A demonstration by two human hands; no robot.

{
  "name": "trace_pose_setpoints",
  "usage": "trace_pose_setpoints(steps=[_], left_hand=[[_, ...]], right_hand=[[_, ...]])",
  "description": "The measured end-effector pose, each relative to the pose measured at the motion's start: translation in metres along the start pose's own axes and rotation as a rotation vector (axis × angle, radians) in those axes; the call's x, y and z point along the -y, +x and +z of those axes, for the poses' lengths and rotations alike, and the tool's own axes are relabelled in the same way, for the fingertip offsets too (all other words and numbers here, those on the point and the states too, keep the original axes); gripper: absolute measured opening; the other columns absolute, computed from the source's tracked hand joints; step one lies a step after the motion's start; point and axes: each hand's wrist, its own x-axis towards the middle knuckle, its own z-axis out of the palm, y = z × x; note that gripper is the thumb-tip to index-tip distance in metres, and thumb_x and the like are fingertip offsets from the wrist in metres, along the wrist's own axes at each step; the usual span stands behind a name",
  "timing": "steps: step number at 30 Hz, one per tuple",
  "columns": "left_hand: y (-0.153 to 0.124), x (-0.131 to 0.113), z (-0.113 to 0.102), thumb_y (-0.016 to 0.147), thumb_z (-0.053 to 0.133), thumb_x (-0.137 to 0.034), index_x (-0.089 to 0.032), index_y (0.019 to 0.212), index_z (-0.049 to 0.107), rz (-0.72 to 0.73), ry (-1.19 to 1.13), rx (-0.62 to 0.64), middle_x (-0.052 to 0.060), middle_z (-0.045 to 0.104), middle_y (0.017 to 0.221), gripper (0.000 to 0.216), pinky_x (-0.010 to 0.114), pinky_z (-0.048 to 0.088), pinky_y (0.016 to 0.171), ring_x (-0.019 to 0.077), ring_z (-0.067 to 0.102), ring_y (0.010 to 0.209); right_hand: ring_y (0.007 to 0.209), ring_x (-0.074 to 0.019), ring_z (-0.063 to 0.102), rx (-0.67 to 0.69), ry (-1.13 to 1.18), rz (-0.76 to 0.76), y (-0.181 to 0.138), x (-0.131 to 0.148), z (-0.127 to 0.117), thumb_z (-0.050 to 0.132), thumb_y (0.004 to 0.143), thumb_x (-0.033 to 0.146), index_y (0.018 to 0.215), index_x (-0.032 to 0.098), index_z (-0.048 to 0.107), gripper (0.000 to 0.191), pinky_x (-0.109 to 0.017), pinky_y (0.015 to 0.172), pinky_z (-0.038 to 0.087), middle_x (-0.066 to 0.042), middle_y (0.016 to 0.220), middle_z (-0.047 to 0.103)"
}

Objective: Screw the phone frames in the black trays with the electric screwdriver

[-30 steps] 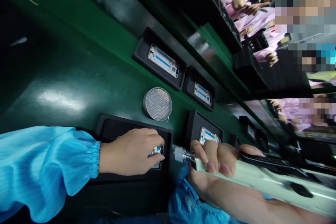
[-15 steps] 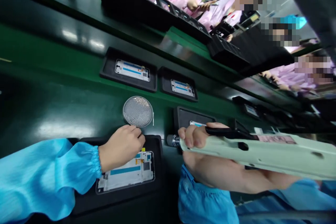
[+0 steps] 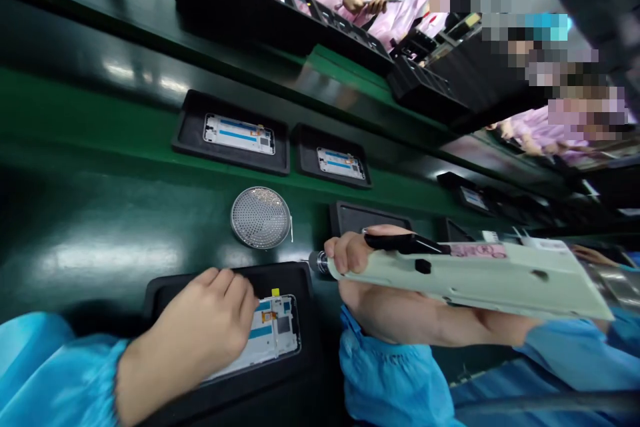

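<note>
My left hand (image 3: 213, 313) hovers over the left part of a white phone frame (image 3: 267, 340) with blue strips and a yellow tab. Its fingers are curled together, and whatever they may hold is hidden. The frame lies in a black tray (image 3: 305, 367). My right hand (image 3: 347, 257) is wrapped round the front of a pale green electric screwdriver (image 3: 480, 280) with a black lever. The tool lies nearly level, its metal tip end (image 3: 319, 262) pointing left, just past the tray's far right corner. Beyond the tray sits a round perforated screw plate (image 3: 261, 217) with small screws on it.
Two black trays with phone frames (image 3: 239, 134) (image 3: 341, 163) stand on the green bench behind the screw plate. Another tray (image 3: 370, 213) is partly hidden by my right hand. A long black rack (image 3: 280, 20) runs along the back, with people in pink beyond it.
My left hand has moved from the screw plate's near edge down and left over the phone frame. The screwdriver and right hand have shifted slightly left, and the whole view has shifted a little.
</note>
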Motion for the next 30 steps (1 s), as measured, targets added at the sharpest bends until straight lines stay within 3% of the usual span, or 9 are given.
trace_pose_setpoints(steps=[3, 7, 9, 11, 14, 16, 23, 30], left_hand=[[-0.032, -0.015, 0.002, 0.091, 0.055, -0.02, -0.006, 0.106, 0.073, 0.003, 0.01, -0.056, 0.02, 0.073, 0.11, 0.028, 0.047, 0.051, 0.086, 0.0344, 0.068, 0.1], [-0.048, -0.02, 0.008, 0.095, 0.054, -0.052, -0.011, 0.113, 0.074, -0.029, -0.08, -0.098, 0.017, 0.07, 0.123, 0.05, 0.048, 0.035, 0.109, 0.0347, 0.061, 0.12], [-0.048, -0.018, 0.008, 0.091, 0.056, -0.061, -0.011, 0.114, 0.074, -0.034, -0.119, -0.086, 0.017, 0.07, 0.124, 0.058, 0.046, 0.033, 0.111, 0.0344, 0.06, 0.121], [-0.047, -0.017, 0.008, 0.087, 0.061, -0.062, -0.012, 0.114, 0.075, -0.026, -0.133, -0.073, 0.017, 0.07, 0.124, 0.058, 0.046, 0.033, 0.111, 0.0345, 0.06, 0.121], [-0.047, -0.017, 0.008, 0.087, 0.064, -0.056, -0.013, 0.112, 0.075, -0.013, -0.134, -0.074, 0.016, 0.07, 0.124, 0.052, 0.046, 0.034, 0.11, 0.0341, 0.061, 0.121], [-0.047, -0.019, 0.009, 0.088, 0.063, -0.054, -0.013, 0.111, 0.076, -0.012, -0.129, -0.082, 0.016, 0.071, 0.123, 0.049, 0.046, 0.036, 0.109, 0.0338, 0.062, 0.12], [-0.047, -0.023, 0.014, 0.091, 0.06, -0.046, -0.011, 0.109, 0.076, -0.029, -0.13, -0.114, 0.015, 0.072, 0.119, 0.042, 0.044, 0.038, 0.107, 0.033, 0.063, 0.117], [-0.047, -0.023, 0.013, 0.088, 0.064, -0.051, -0.011, 0.109, 0.075, -0.024, -0.117, -0.099, 0.016, 0.071, 0.121, 0.047, 0.043, 0.039, 0.106, 0.034, 0.062, 0.119]], right_hand=[[0.049, -0.0202, 0.051, 0.051, -0.012, 0.011, 0.006, -0.006, 0.011, 0.036, 0.073, 0.083, 0.092, 0.02, 0.072, 0.075, -0.039, 0.054, 0.041, -0.001, 0.051, 0.049], [0.054, -0.0209, 0.053, 0.123, 0.009, 0.017, 0.015, -0.018, 0.032, 0.038, 0.075, 0.079, 0.098, 0.019, 0.071, 0.072, -0.04, 0.058, 0.042, -0.002, 0.057, 0.054], [0.057, -0.02, 0.054, 0.141, 0.022, 0.037, 0.018, -0.027, 0.04, 0.041, 0.076, 0.079, 0.1, 0.021, 0.069, 0.069, -0.041, 0.062, 0.045, -0.002, 0.059, 0.054], [0.055, -0.0174, 0.053, 0.156, 0.018, 0.038, 0.02, -0.038, 0.046, 0.053, 0.078, 0.07, 0.099, 0.023, 0.066, 0.054, -0.04, 0.063, 0.047, 0.001, 0.059, 0.054], [0.05, -0.0133, 0.052, 0.164, -0.028, 0.018, 0.021, -0.053, 0.049, 0.069, 0.079, 0.037, 0.094, 0.023, 0.063, 0.022, -0.036, 0.061, 0.048, 0.005, 0.055, 0.054], [0.048, -0.0123, 0.052, 0.151, -0.046, 0.032, 0.02, -0.06, 0.05, 0.068, 0.079, 0.023, 0.093, 0.022, 0.061, 0.016, -0.034, 0.059, 0.049, 0.006, 0.053, 0.054], [0.047, -0.0116, 0.052, 0.145, -0.058, 0.058, 0.018, -0.069, 0.051, 0.064, 0.08, 0.022, 0.091, 0.021, 0.062, 0.011, -0.033, 0.056, 0.049, 0.006, 0.051, 0.052], [0.048, -0.0119, 0.052, 0.166, -0.032, 0.072, 0.017, -0.073, 0.049, 0.063, 0.08, 0.021, 0.088, 0.02, 0.062, 0.009, -0.034, 0.057, 0.05, 0.006, 0.053, 0.051]])
